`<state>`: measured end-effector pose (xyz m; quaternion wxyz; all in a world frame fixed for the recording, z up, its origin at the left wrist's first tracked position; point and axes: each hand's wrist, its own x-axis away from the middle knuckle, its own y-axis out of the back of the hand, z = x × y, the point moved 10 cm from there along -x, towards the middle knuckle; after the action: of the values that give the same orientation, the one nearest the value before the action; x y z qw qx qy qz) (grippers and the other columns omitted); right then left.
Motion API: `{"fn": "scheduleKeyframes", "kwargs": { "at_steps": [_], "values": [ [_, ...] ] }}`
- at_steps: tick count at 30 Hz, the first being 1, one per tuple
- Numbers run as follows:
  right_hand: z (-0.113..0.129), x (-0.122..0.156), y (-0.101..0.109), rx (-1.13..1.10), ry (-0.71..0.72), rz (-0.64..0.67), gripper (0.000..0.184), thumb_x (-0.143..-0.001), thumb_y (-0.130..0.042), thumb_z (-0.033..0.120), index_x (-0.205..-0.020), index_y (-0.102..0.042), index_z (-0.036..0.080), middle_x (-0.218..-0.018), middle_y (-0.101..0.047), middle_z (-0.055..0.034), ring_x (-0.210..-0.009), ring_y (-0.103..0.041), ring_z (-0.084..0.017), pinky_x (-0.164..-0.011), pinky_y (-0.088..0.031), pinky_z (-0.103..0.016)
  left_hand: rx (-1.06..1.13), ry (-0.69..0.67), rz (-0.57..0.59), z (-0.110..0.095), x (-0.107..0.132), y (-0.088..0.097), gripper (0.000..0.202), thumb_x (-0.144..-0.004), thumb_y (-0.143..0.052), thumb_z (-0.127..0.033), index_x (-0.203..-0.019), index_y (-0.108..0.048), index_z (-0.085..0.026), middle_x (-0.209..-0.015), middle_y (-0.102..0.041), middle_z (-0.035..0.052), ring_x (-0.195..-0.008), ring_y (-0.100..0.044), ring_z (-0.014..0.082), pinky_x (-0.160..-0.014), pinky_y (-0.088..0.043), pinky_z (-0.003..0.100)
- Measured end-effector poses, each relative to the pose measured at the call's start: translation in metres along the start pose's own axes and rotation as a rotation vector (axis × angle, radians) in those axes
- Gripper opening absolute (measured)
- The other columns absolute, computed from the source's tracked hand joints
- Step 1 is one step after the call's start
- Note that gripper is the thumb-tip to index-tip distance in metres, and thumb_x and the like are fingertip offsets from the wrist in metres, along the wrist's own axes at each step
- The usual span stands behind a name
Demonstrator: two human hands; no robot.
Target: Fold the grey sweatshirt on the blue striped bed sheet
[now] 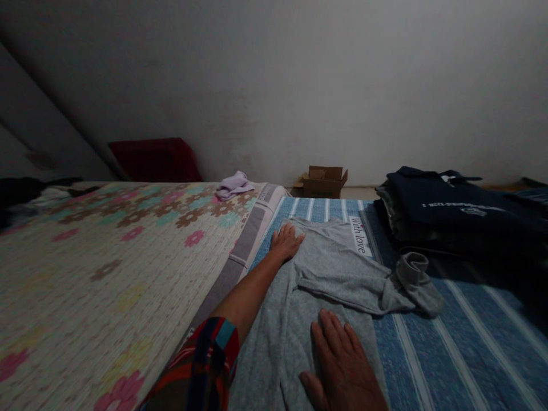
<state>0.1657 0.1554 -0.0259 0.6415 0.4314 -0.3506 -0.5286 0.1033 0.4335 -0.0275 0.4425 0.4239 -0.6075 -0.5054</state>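
A grey long-sleeved shirt (329, 274) lies spread on a blue striped bed sheet (462, 348). One sleeve is folded across its body, its cuff (417, 277) curled up at the right. My left hand (286, 241) lies flat, fingers apart, on the shirt's far left edge near the shoulder. My right hand (342, 365) presses flat on the shirt's near part, fingers spread. Neither hand grips anything.
A stack of folded dark clothes (449, 211) sits at the right. A floral mat (107, 268) covers the raised surface at the left, with a lilac cloth (233, 185) on its far end. A small open cardboard box (323, 181) stands by the wall, a dark red cushion (156, 160) further left.
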Motion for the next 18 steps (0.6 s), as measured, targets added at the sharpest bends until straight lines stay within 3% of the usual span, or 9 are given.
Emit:
{"fn": "scheduleKeyframes", "kwargs": {
  "at_steps": [9, 18],
  "values": [
    [0.000, 0.002, -0.002, 0.006, 0.005, 0.001, 0.068, -0.084, -0.044, 0.063, -0.136, -0.045, 0.019, -0.145, -0.027, -0.0119, -0.134, -0.026, -0.032, -0.107, -0.028, -0.051, 0.000, 0.006, 0.000, 0.004, -0.017, -0.001, 0.067, -0.090, -0.013, -0.058, -0.145, -0.021, -0.021, -0.155, -0.013, 0.0076, -0.142, -0.006, 0.0233, -0.111, -0.011, 0.051],
    [-0.001, 0.000, -0.004, -0.001, 0.005, -0.010, 0.066, -0.084, -0.047, 0.060, -0.135, -0.046, 0.019, -0.146, -0.027, -0.0119, -0.134, -0.026, -0.032, -0.108, -0.027, -0.051, -0.002, 0.037, -0.002, 0.006, -0.026, -0.002, 0.076, -0.086, -0.010, -0.065, -0.146, -0.018, -0.018, -0.155, -0.010, 0.0077, -0.142, -0.003, 0.0241, -0.110, -0.011, 0.055]
  ]
}}
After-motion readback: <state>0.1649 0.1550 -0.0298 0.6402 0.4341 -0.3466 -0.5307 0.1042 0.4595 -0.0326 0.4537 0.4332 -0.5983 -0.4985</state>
